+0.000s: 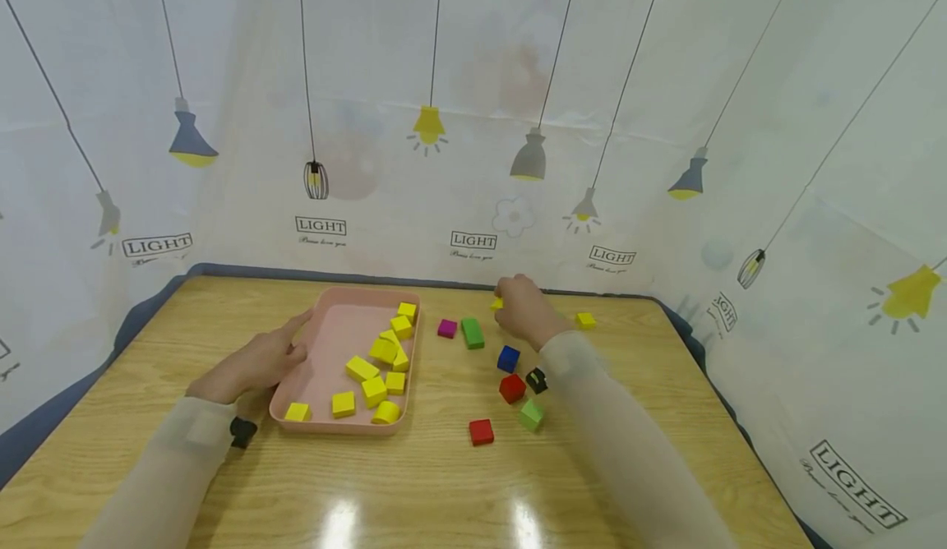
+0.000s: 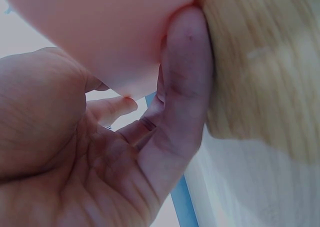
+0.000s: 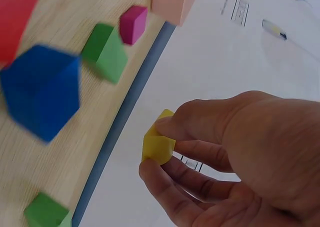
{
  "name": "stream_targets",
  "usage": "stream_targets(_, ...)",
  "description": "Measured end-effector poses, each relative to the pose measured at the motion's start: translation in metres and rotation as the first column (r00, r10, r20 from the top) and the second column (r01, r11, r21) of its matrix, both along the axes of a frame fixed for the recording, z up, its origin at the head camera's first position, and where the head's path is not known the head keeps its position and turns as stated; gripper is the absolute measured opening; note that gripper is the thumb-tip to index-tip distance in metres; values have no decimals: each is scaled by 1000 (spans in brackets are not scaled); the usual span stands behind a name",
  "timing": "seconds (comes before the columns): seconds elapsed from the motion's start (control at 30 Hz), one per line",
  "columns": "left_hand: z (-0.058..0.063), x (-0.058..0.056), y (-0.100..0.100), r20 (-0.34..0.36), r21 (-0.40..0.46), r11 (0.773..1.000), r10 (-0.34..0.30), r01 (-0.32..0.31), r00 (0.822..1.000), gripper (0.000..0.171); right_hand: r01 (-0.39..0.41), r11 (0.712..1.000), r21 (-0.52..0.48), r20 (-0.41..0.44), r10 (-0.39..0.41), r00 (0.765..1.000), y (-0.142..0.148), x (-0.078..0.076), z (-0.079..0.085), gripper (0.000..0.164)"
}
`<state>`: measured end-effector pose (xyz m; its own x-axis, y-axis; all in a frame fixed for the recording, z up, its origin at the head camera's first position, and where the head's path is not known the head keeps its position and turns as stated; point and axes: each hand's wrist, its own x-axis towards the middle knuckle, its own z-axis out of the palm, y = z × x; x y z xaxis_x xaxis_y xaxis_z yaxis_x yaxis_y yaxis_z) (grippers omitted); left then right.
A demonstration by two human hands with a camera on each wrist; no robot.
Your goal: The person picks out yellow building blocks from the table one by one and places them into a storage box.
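Observation:
My left hand holds the left wall of a pink tray; in the left wrist view its fingers curl round the tray's side close to the tabletop. Several yellow blocks lie in the tray, mostly along its right and near sides. Near the table's far edge, my right hand pinches a small yellow block between thumb and fingertips. Closest to that hand on the table are a green block, a blue block and, to the right, another yellow block.
A magenta block lies just right of the tray. Nearer me are a red block, a light green block and a second red block. A printed sheet hangs behind the wooden table.

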<state>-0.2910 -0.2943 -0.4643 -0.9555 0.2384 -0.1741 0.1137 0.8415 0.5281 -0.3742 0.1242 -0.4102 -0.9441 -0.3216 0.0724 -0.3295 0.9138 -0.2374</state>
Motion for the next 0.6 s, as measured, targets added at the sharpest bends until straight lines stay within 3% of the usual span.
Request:
stream_targets(0.3,1,1,1,-12,4,1000,-10,10,1000,68,-118,993,28,-15,119,993,-58,10,7,32)
stream_targets(0.6,0,0,1,-28,-14,1000,-9,9,1000,69,-245,969,37,-27,246,969,-114,31,15,25)
